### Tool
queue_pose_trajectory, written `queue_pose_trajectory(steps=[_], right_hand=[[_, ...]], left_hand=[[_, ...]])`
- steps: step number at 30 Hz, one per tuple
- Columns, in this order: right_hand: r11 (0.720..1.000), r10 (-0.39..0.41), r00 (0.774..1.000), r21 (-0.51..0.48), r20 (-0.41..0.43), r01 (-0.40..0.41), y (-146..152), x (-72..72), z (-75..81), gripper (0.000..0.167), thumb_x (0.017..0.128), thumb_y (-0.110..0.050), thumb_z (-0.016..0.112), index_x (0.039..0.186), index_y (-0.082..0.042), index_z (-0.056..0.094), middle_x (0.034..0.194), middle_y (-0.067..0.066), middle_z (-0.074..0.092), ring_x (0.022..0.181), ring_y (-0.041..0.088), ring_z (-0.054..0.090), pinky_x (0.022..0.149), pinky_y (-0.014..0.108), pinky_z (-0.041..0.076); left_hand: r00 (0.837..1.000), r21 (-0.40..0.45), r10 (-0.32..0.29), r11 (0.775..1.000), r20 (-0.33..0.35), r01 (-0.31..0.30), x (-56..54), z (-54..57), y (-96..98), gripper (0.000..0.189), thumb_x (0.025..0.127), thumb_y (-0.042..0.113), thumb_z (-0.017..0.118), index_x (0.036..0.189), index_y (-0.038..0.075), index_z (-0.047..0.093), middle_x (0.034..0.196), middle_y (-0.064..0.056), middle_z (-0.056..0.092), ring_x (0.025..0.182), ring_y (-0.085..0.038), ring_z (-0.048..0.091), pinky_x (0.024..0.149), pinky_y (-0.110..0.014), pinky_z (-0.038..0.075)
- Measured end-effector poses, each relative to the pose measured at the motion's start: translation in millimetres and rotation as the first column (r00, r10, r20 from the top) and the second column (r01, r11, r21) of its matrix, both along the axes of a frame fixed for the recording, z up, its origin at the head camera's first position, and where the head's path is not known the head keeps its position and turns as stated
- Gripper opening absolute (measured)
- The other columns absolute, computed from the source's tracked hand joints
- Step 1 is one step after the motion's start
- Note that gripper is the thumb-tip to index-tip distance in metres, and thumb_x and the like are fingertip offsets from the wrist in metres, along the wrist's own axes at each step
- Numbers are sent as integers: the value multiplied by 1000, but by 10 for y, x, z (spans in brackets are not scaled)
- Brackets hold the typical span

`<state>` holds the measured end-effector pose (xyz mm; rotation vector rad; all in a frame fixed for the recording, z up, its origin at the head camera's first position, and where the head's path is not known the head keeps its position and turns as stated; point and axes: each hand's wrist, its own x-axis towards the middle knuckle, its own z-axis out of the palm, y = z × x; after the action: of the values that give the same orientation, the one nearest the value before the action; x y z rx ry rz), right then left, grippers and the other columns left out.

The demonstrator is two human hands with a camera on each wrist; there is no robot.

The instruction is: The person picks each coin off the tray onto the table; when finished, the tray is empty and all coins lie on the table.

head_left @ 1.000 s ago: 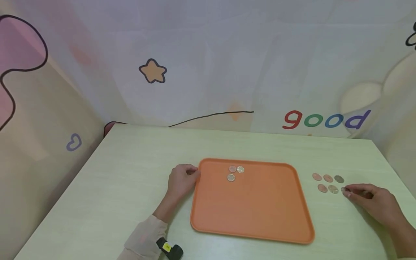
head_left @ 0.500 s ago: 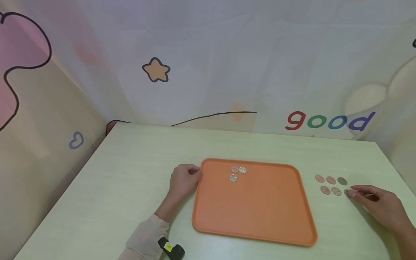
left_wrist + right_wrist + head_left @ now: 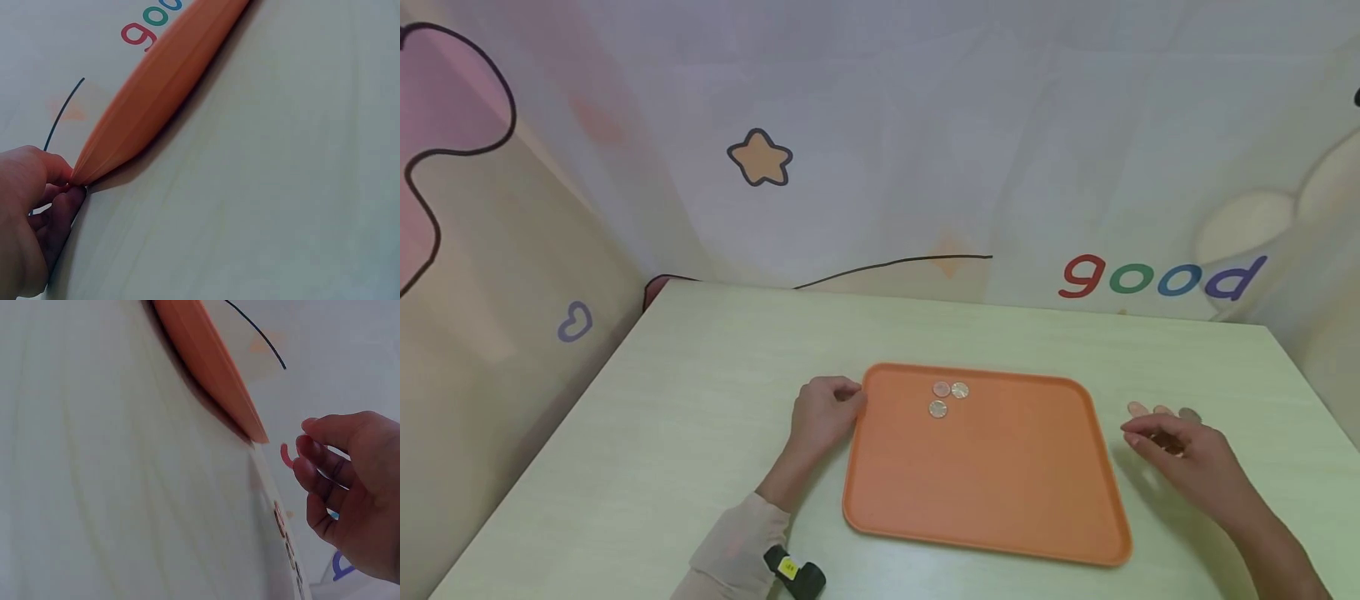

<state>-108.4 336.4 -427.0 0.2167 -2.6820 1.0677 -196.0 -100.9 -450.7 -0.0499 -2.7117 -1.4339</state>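
My left hand (image 3: 826, 414) pinches the left edge of an orange tray (image 3: 985, 475) between thumb and fingers. Three coins (image 3: 937, 409) lie grouped near the far left corner of the tray. Just off the tray's right side my right hand (image 3: 1191, 467) is above the table, thumb and fingertips brought together in a pinch on a coin that the fingers almost wholly hide. Behind that hand a row of coins (image 3: 1190, 414) shows on the table, partly covered by it; the nearer row is hidden.
A pale table (image 3: 700, 417) bears everything. Behind it hangs a printed backdrop (image 3: 880, 167) with a star and coloured letters. A black wrist-worn device (image 3: 797, 573) sits at the left sleeve (image 3: 737, 537).
My right hand has left the end of the near coin row and moved left toward the tray, fingertips still together. My left hand stays at the tray edge.
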Motion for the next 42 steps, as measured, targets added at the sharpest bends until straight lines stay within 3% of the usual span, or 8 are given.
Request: queue_pose_trajectory(steps=[3, 9, 16, 21, 26, 33, 42], right_hand=[[997, 74, 997, 13, -9, -74, -192, -31, 23, 9, 88, -1, 74, 96, -3, 75, 82, -18, 69, 70, -5, 56, 62, 13, 46], [983, 175, 981, 46, 90, -179, -578, -166, 144, 10, 92, -7, 72, 101, -9, 76, 93, 2, 76, 76, -5, 56, 67, 17, 51], [965, 253, 939, 6, 232, -261, -1044, -368, 205, 12, 93, -12, 71, 104, -9, 76, 96, 1, 73, 83, 4, 55, 73, 19, 50], [944, 322, 912, -12, 254, -330, -1364, -544, 140, 12, 94, -13, 70, 104, -10, 75, 94, 1, 74, 84, 10, 60, 76, 21, 51], [934, 354, 896, -50, 268, -354, -1586, -682, 77, 19, 93, -15, 72, 111, -10, 74, 105, 4, 76, 95, 16, 67, 85, 27, 55], [935, 353, 904, -55, 240, -350, -1753, -804, -18, 28, 90, -17, 77, 116, -8, 74, 113, 9, 76, 105, 26, 71, 96, 44, 57], [938, 327, 914, 36, 239, -345, -1786, -864, -51, 23, 89, -17, 77, 110, -9, 77, 106, 6, 76, 96, 21, 69, 91, 44, 57]], left_hand=[[1000, -9, -3, 1000, 3, 3, 10, 11, 7, 16, 87, 17, 68, 91, 9, 81, 82, -5, 78, 68, -10, 65, 63, -26, 51], [1000, -14, 0, 1000, 8, 0, 14, 20, 11, 16, 87, 17, 68, 92, 10, 81, 82, -5, 78, 69, -10, 66, 63, -26, 51], [1000, -10, -6, 1000, 12, 6, 11, 11, 1, 16, 87, 17, 68, 92, 10, 81, 82, -5, 78, 69, -9, 66, 64, -26, 52], [1000, -15, 8, 1000, 6, -8, 8, 24, -15, 15, 87, 16, 68, 91, 10, 81, 82, -5, 78, 70, -10, 66, 64, -26, 51], [1000, -17, 1, 1000, -3, -1, -6, 30, -17, 14, 88, 16, 69, 91, 10, 81, 83, -5, 79, 72, -10, 67, 66, -26, 52], [1000, -18, -1, 1000, -2, 1, 2, 25, -16, 14, 88, 15, 69, 90, 10, 81, 83, -5, 78, 71, -11, 67, 65, -27, 52], [1000, -18, -3, 1000, 3, 3, -2, 35, 2, 14, 88, 16, 69, 91, 10, 81, 84, -5, 79, 73, -11, 68, 67, -28, 53]])
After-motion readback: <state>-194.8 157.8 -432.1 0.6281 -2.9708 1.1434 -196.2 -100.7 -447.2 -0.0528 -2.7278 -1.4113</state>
